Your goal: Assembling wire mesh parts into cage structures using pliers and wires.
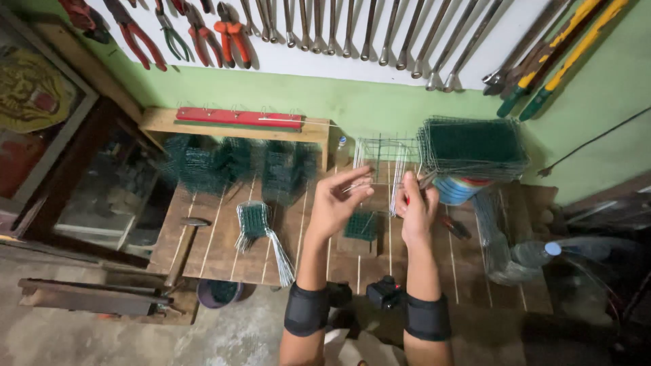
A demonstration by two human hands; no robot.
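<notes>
Both hands, left hand and right hand, grip pinched on a thin, boxy, pale wire cage.

A workshop. Pliers and long spanners hung in rows on the wall, above a plank worktop stacked with green wire mesh.

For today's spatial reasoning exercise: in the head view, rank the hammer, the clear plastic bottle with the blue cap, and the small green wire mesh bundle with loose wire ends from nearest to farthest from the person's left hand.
From the left hand:
1. Small green wire mesh bundle with loose wire ends, just to its left on the wooden table.
2. Hammer, farther left, at the table's left edge.
3. Clear plastic bottle with blue cap, far right, beyond the right hand.
</notes>
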